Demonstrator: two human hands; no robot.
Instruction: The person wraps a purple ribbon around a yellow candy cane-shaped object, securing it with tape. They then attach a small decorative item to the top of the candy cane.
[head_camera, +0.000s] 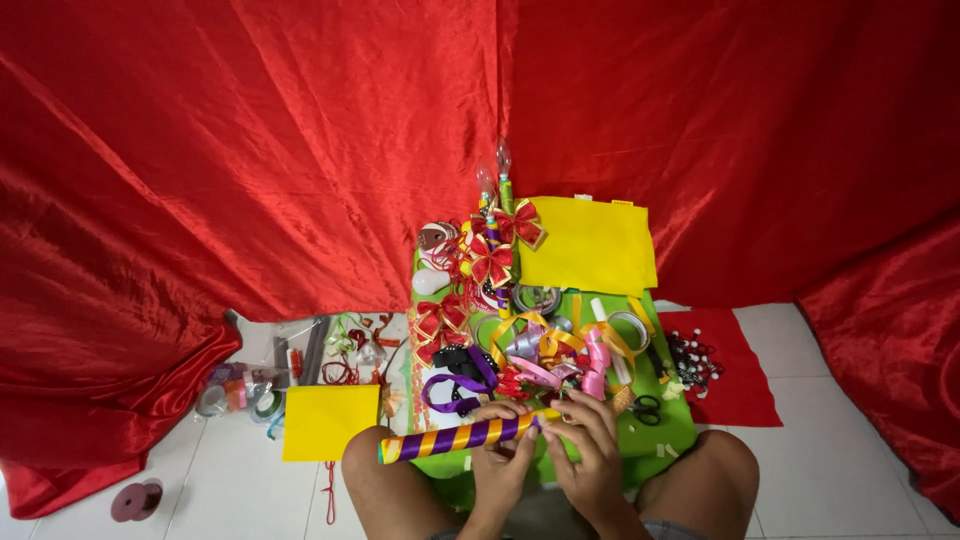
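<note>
- Ahead of you, tangled ribbons (545, 350) and red bows (492, 262) crowd the green board (668, 432).
- Open white floor (850, 470) lies to your right.

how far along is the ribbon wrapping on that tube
Done: the tube shows purple and yellow spiral stripes from its left end up to the hands. In hand: left hand and right hand grip its right end, which they hide. Left: loose ribbons and red bows lie unused on the green surface.
</note>
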